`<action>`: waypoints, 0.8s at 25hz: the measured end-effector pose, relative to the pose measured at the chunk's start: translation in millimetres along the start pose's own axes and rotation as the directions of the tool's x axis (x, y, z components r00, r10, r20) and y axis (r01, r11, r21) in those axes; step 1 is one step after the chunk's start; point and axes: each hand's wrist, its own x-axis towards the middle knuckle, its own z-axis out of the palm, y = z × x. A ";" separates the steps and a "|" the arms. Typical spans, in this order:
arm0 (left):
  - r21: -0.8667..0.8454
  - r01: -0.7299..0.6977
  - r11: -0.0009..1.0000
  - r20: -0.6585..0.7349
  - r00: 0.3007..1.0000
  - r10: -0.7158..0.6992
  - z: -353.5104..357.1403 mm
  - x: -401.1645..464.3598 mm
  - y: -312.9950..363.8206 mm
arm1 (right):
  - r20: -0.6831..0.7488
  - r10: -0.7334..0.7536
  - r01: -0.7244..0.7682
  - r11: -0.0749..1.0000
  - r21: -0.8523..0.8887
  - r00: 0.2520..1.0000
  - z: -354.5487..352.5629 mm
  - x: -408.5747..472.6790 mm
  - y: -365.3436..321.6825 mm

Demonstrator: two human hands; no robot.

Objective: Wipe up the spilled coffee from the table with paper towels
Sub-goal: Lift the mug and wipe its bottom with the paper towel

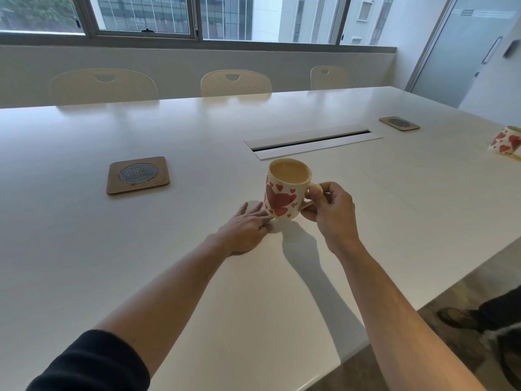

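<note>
We see the right hand (329, 211) with fingers curled round the handle of the heart-print mug (284, 190) of milky coffee, left hand (245, 228) just left of the mug, fingers straight, pressing a white paper towel (255, 206) flat on the table (84, 249), wooden coaster (138, 175) well left of the mug.

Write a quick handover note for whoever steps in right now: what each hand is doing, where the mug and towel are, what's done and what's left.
Right hand grips the handle of the heart mug, which is nearly full of milky coffee and seems raised off the table.
Left hand presses flat on a white paper towel beside the mug's base.
No spill shows in view; whether any lies beneath the towel or the mug cannot be told.
Left: finish wiping there, set the mug down, perhaps on the wooden coaster to the left.
</note>
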 end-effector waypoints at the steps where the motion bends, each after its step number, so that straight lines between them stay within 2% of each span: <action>1: -0.010 -0.029 1.000 0.006 1.000 0.029 0.1 -5.3 2.0 | 0.002 -0.005 0.005 1.000 0.001 1.000 -0.2 1.8 -0.3; 9: -0.189 -0.132 0.973 0.029 0.990 0.140 2.5 -59.8 20.9 | 0.043 -0.052 0.054 0.998 -0.039 0.998 19.2 14.7 3.2; 20: -0.392 0.017 0.920 0.026 1.000 -0.007 12.2 -117.1 41.0 | 0.122 0.014 -0.009 0.999 -0.044 0.992 62.3 11.6 31.2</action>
